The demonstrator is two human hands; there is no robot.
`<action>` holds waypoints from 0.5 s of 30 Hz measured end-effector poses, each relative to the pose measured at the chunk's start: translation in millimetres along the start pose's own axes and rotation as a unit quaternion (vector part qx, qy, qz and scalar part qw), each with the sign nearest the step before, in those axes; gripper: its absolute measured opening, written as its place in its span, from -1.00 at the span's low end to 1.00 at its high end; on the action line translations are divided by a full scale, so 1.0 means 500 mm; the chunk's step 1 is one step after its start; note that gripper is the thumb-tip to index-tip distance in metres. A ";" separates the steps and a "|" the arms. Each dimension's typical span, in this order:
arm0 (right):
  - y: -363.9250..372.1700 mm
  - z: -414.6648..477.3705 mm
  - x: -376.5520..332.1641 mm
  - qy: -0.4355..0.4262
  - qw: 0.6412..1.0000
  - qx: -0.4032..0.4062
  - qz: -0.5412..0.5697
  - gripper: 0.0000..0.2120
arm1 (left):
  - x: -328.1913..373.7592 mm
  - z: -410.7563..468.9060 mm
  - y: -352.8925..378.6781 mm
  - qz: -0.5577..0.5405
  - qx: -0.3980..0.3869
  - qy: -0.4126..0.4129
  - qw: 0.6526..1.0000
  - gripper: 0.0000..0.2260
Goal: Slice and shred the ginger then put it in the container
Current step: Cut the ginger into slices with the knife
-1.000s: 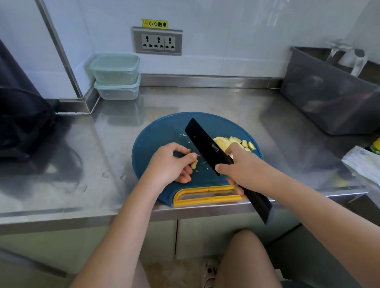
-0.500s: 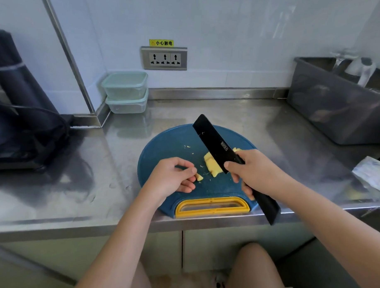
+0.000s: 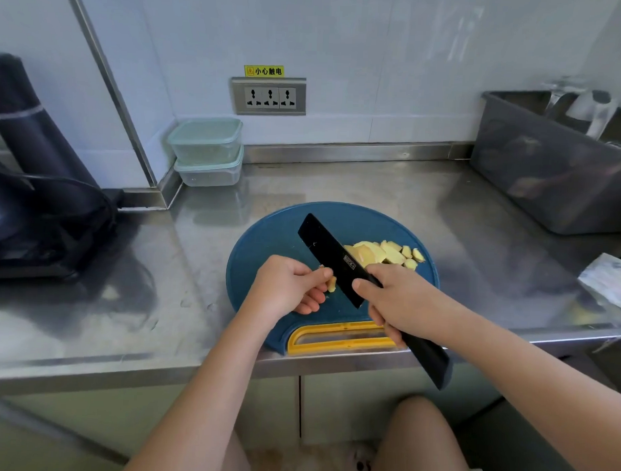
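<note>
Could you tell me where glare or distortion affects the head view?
Head view: the steel counter reflects the wall as pale glare; the wide-angle lens tilts the wall trim; the knife and ginger slices are sharp.

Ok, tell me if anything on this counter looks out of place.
Nothing broken or spilled. The blue cutting board sits right at the counter's front edge, yellow handle end at the lip, so it could slip. Smears mark the counter left of it.
</note>
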State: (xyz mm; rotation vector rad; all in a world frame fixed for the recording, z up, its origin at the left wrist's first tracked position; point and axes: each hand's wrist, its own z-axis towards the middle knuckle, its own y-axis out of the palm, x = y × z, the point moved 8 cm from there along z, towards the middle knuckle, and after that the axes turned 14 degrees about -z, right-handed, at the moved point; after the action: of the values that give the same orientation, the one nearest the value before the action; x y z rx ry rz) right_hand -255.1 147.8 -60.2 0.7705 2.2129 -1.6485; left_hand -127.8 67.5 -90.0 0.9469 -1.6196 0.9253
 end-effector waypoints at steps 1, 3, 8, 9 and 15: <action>0.005 0.001 0.001 -0.001 1.000 -0.007 -0.002 -0.80 | -0.001 0.000 0.002 -0.009 -0.013 -0.010 1.000 -0.78; 0.011 0.005 0.000 -0.003 1.000 -0.015 -0.009 -0.80 | -0.004 0.000 0.003 -0.019 -0.037 -0.033 0.999 -0.81; 0.006 0.011 -0.008 -0.008 1.000 -0.010 -0.023 -0.79 | -0.005 0.003 0.004 -0.029 -0.066 -0.070 0.995 -0.86; 0.003 0.011 -0.011 -0.009 0.999 -0.009 -0.030 -0.78 | -0.005 0.003 0.004 -0.029 -0.065 -0.071 0.995 -0.85; -0.027 0.008 -0.019 -0.012 0.999 0.015 -0.040 -0.81 | -0.008 0.003 0.003 -0.034 -0.060 -0.073 0.995 -0.83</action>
State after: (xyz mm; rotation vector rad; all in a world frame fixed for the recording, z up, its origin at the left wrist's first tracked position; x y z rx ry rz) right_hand -255.2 138.5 -45.6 0.6736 2.2360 -1.7219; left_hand -128.9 67.3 -94.1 0.9970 -1.7346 0.7179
